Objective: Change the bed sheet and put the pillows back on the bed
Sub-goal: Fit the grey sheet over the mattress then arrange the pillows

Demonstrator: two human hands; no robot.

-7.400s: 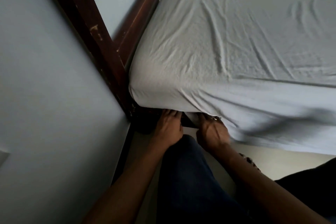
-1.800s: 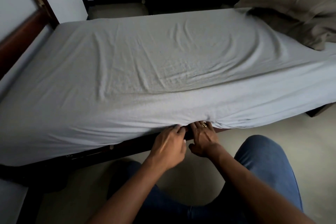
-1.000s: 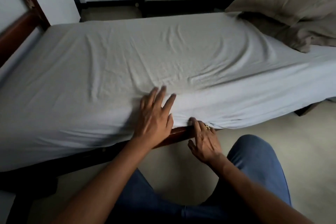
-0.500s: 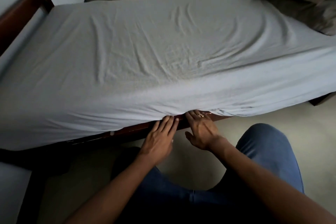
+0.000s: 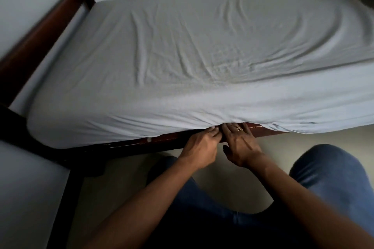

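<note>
Bed sheet [image 5: 202, 56] covers the mattress, its hem running along the side rail [image 5: 141, 144]. Left hand [image 5: 199, 144]: grip curled at the hem, hold unclear. Right hand [image 5: 240, 146]: fingers straight, tips under the hem. Loose hem hangs toward the rail's right end, so the right hand is nearer.

1. The pale grey cloth bed sheet [image 5: 182, 56] is a matt, soft woven fabric, creased in long folds.
2. The dark red-brown wooden bed frame [image 5: 129, 145] has a dull varnished sheen, with pale scuffs and chips along its side rail.
3. The blue denim trousers [image 5: 334, 178] look matt and coarse-woven.
4. The small gold-coloured ring [image 5: 240, 128] on the right hand [image 5: 240, 145] glints like polished metal.
5. The pale beige floor [image 5: 323, 136] looks smooth and hard.
</note>
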